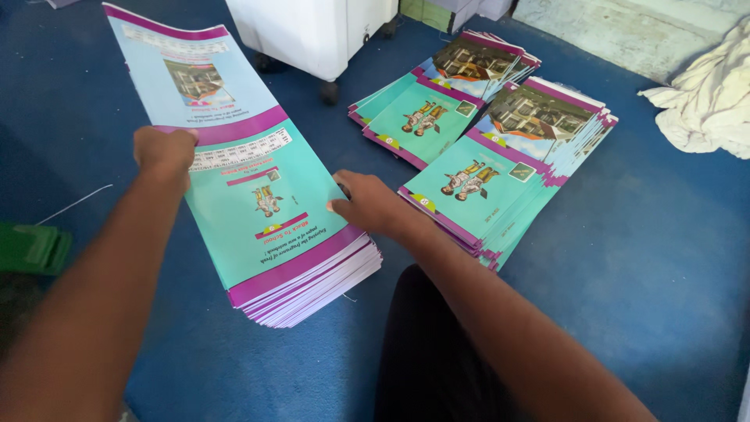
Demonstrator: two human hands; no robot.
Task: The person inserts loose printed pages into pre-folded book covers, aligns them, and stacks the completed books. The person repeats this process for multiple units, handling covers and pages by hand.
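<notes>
A thick stack of long teal, light blue and purple printed cover sheets (258,195) lies on the blue floor in front of me. My left hand (164,152) is closed on the stack's left edge near a purple band. My right hand (371,205) presses against the stack's right edge, fingers curled along its side. Both arms reach in from the bottom of the view.
Two more fanned stacks of the same sheets (508,168) (437,94) lie to the right and behind. A white wheeled cabinet (312,35) stands at the back. A crumpled white cloth (711,98) lies far right, and a green object (31,246) at the left edge.
</notes>
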